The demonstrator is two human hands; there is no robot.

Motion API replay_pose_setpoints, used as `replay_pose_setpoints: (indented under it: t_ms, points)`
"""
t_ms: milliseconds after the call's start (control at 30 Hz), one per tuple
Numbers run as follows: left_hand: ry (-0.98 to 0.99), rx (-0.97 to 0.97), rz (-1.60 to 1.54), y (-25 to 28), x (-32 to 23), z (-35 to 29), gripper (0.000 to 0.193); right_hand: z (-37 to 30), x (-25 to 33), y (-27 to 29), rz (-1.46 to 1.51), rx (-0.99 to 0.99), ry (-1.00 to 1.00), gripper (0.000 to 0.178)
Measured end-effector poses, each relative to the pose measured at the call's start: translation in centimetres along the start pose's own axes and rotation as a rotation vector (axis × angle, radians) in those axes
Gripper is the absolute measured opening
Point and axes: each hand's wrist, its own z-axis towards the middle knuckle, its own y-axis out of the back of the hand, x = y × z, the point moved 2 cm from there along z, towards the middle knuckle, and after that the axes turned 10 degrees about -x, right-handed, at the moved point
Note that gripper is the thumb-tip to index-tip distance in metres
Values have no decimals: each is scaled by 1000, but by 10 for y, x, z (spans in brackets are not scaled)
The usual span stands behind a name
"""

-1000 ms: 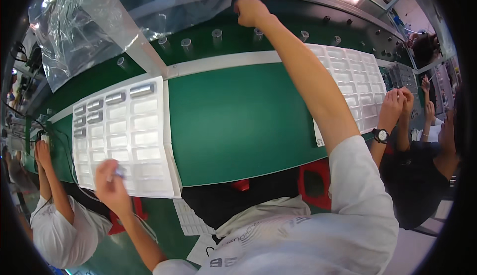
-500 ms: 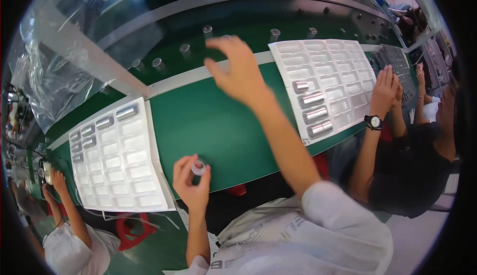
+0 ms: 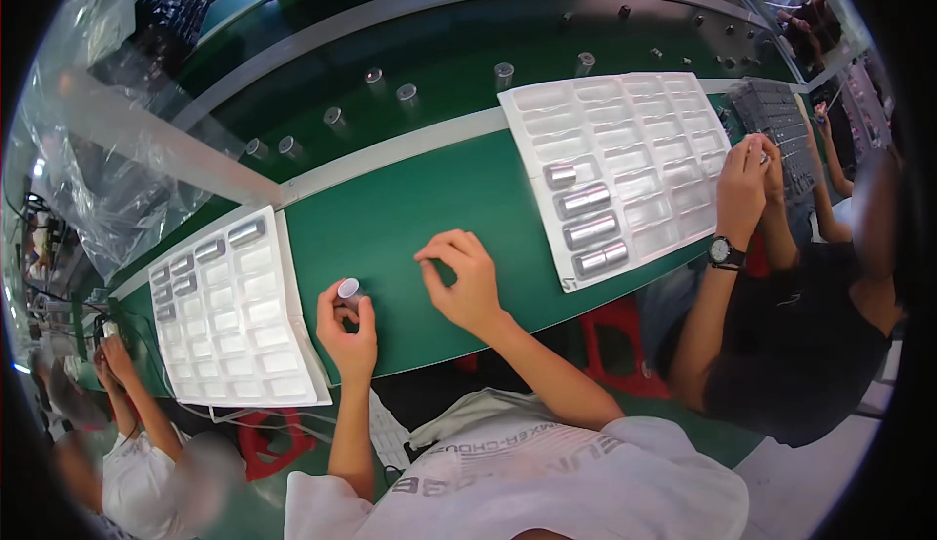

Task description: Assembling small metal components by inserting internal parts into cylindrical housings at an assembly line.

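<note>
My left hand (image 3: 347,337) is closed round a small cylinder (image 3: 348,291) with a pale, whitish round end facing up, just above the green table near its front edge. To the right of it, over the middle of the table, my right hand (image 3: 463,278) is curled with thumb and forefinger close together. Whatever lies between those fingertips, if anything, is too small to make out. Silver metal cylinders (image 3: 584,198) lie in the near-left pockets of a white moulded tray (image 3: 515,115) on my right. A second white tray (image 3: 302,330) on my left carries more silver cylinders (image 3: 246,232) along its far side.
Beyond a metal rail (image 3: 390,145), several upright clear-topped cylinders (image 3: 406,96) stand on a dark green strip. A slanted post (image 3: 195,130) and plastic sheeting (image 3: 117,188) rise at the left. Co-workers' hands (image 3: 744,184) are busy on the right, beside a grey tray (image 3: 771,115), and at the far left.
My right hand has come back from the far strip to the middle of the table, its fingers drawing together. My left hand, still holding its cylinder, has tilted slightly. The whole view has shifted a little.
</note>
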Motion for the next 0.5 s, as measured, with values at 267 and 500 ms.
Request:
replay_pose_setpoints:
  t_ms: [267,500]
  points:
    - [-18,-22,-1,2,4,4,30,94,10,14,-48,-47,198,12]
    - [-30,-7,14,-6,-13,8,28,393,-145,50,-1299,-35,88,42]
